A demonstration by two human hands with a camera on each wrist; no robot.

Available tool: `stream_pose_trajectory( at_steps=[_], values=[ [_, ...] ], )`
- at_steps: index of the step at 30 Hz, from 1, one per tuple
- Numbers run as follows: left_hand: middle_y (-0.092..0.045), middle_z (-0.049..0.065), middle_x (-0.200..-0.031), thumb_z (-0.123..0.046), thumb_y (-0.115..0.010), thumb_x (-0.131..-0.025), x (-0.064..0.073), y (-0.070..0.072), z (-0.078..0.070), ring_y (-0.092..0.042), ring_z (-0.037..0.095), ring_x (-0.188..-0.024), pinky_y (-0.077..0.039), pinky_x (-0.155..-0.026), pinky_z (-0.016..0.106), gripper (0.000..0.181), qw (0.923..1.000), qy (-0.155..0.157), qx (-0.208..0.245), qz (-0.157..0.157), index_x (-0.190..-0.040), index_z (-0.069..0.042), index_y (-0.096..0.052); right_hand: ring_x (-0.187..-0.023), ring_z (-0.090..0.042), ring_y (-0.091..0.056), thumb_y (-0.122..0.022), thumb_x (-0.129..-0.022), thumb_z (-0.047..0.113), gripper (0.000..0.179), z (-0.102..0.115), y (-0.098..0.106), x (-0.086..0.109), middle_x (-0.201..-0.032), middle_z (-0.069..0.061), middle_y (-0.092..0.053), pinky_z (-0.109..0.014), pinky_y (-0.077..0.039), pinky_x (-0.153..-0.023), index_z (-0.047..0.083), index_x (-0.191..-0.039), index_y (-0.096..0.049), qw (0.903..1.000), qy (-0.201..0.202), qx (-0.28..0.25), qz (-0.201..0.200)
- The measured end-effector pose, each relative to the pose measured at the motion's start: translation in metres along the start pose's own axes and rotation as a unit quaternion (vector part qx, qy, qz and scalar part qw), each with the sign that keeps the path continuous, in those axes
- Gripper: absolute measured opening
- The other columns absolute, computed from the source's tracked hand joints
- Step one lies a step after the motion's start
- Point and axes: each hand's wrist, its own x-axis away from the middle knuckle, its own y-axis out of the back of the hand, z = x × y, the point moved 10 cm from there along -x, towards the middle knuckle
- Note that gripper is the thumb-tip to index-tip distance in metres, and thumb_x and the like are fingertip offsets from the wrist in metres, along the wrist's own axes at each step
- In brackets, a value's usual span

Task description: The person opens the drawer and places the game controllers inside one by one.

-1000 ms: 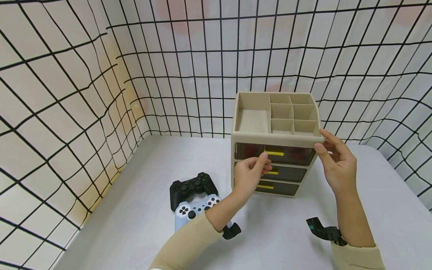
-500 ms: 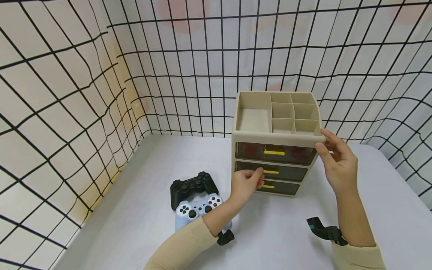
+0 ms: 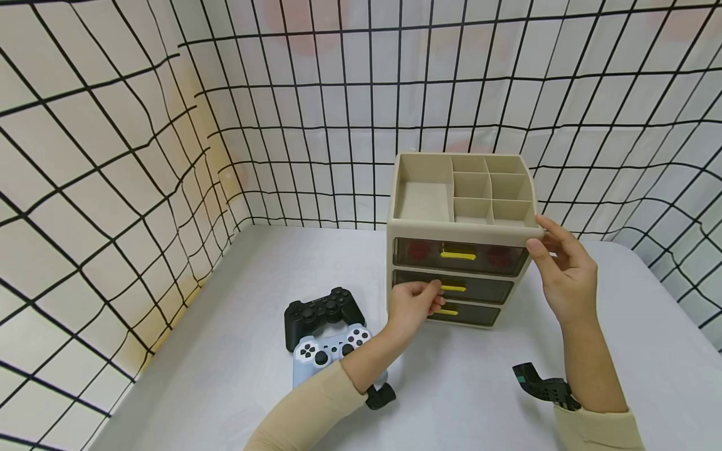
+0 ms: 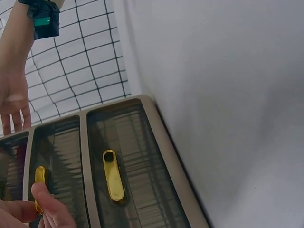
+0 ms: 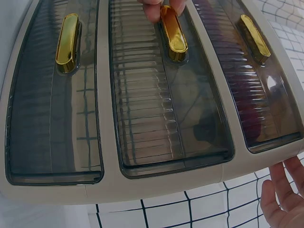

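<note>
A beige desk organizer (image 3: 465, 232) stands on the table, with three dark see-through drawers under its open top compartments. My left hand (image 3: 410, 308) pinches the gold handle (image 4: 40, 175) of the middle drawer (image 5: 156, 123) between thumb and fingers. That drawer sits flush in the frame. Against the organizer's right side, near the upper front corner, rests my right hand (image 3: 570, 282), its fingers fairly straight. The top drawer (image 3: 491, 258) shows reddish shapes inside. A gold handle (image 4: 113, 175) also marks the bottom drawer (image 4: 137, 190).
To the left lie a black game controller (image 3: 321, 313) and a light blue game controller (image 3: 333, 351), the blue one partly behind my left forearm. Black wire mesh (image 3: 316, 125) encloses the white table (image 3: 237, 351) at the back and sides.
From the top drawer's handle, my left hand has moved down to the middle drawer's handle and pinches it. The right hand stays at the organizer's corner.
</note>
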Motion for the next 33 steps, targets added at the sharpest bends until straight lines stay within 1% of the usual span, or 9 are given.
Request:
stream_pose_trajectory(
  at_steps=[3, 5, 10, 12, 16, 23, 28, 33],
  values=[
    [-0.068, 0.007, -0.066, -0.015, -0.064, -0.094, 0.002, 0.000, 0.001, -0.060, 0.006, -0.055, -0.052, -0.057, 0.020, 0.027, 0.9999, 0.009, 0.006, 0.005, -0.081, 0.007, -0.073, -0.096, -0.006, -0.058, -0.061, -0.093, -0.004, 0.041, 0.000, 0.000, 0.000, -0.104, 0.014, -0.063, -0.013, -0.044, -0.075, 0.004, -0.133, -0.059, 1.0000, -0.002, 0.003, 0.000],
    [-0.068, 0.006, -0.065, -0.015, -0.065, -0.094, 0.004, 0.000, 0.002, -0.060, 0.006, -0.055, -0.052, -0.058, 0.021, 0.026, 0.9997, 0.020, 0.012, 0.009, -0.081, 0.006, -0.073, -0.096, -0.006, -0.058, -0.061, -0.093, -0.004, 0.041, 0.000, 0.000, 0.000, -0.104, 0.014, -0.063, -0.013, -0.044, -0.075, 0.005, -0.133, -0.059, 1.0000, -0.004, 0.004, 0.000],
    [-0.067, 0.005, -0.065, -0.016, -0.066, -0.094, 0.013, 0.002, 0.002, -0.060, 0.007, -0.056, -0.055, -0.062, 0.026, 0.025, 0.9991, 0.034, 0.015, 0.020, -0.082, 0.005, -0.073, -0.096, -0.006, -0.058, -0.061, -0.093, -0.004, 0.041, 0.002, 0.000, 0.001, -0.104, 0.014, -0.062, -0.013, -0.045, -0.076, 0.005, -0.133, -0.059, 1.0000, -0.003, 0.003, -0.001],
    [-0.068, 0.005, -0.066, -0.017, -0.066, -0.094, 0.016, 0.004, 0.002, -0.061, 0.008, -0.058, -0.055, -0.063, 0.025, 0.025, 0.9991, 0.035, 0.010, 0.024, -0.083, 0.005, -0.073, -0.097, -0.006, -0.058, -0.061, -0.093, -0.004, 0.041, 0.002, -0.001, 0.001, -0.104, 0.014, -0.062, -0.013, -0.045, -0.076, 0.005, -0.133, -0.059, 1.0000, -0.003, 0.002, -0.001],
    [-0.069, 0.005, -0.067, -0.019, -0.067, -0.093, 0.023, 0.006, 0.003, -0.062, 0.011, -0.060, -0.053, -0.061, 0.021, 0.025, 0.9990, 0.035, -0.001, 0.028, -0.083, 0.003, -0.074, -0.097, -0.006, -0.058, -0.061, -0.093, -0.004, 0.041, 0.002, -0.001, 0.001, -0.104, 0.014, -0.062, -0.013, -0.045, -0.077, 0.005, -0.133, -0.059, 1.0000, -0.004, 0.001, -0.002],
    [-0.068, 0.006, -0.067, -0.017, -0.067, -0.092, 0.033, 0.006, 0.002, -0.059, 0.006, -0.057, -0.051, -0.059, 0.020, 0.025, 0.9987, 0.034, 0.003, 0.038, -0.083, 0.005, -0.074, -0.096, -0.006, -0.058, -0.060, -0.093, -0.004, 0.040, 0.002, -0.001, 0.001, -0.104, 0.013, -0.062, -0.013, -0.045, -0.076, 0.004, -0.133, -0.059, 1.0000, -0.003, -0.003, -0.001],
    [-0.068, 0.005, -0.066, -0.017, -0.067, -0.092, 0.040, 0.007, 0.000, -0.059, 0.006, -0.057, -0.051, -0.059, 0.020, 0.025, 0.9983, 0.035, 0.001, 0.046, -0.083, 0.005, -0.074, -0.097, -0.007, -0.057, -0.060, -0.093, -0.005, 0.041, 0.002, -0.001, 0.000, -0.105, 0.012, -0.062, -0.013, -0.044, -0.077, 0.004, -0.133, -0.059, 1.0000, 0.003, -0.007, 0.002],
    [-0.069, 0.006, -0.068, -0.018, -0.067, -0.093, 0.049, 0.008, -0.001, -0.060, 0.007, -0.059, -0.051, -0.060, 0.020, 0.025, 0.9972, 0.045, 0.000, 0.060, -0.084, 0.004, -0.074, -0.097, -0.007, -0.057, -0.060, -0.094, -0.005, 0.041, 0.000, 0.000, 0.000, -0.104, 0.012, -0.062, -0.013, -0.044, -0.076, 0.004, -0.133, -0.059, 1.0000, 0.001, -0.008, 0.001]
  ],
)
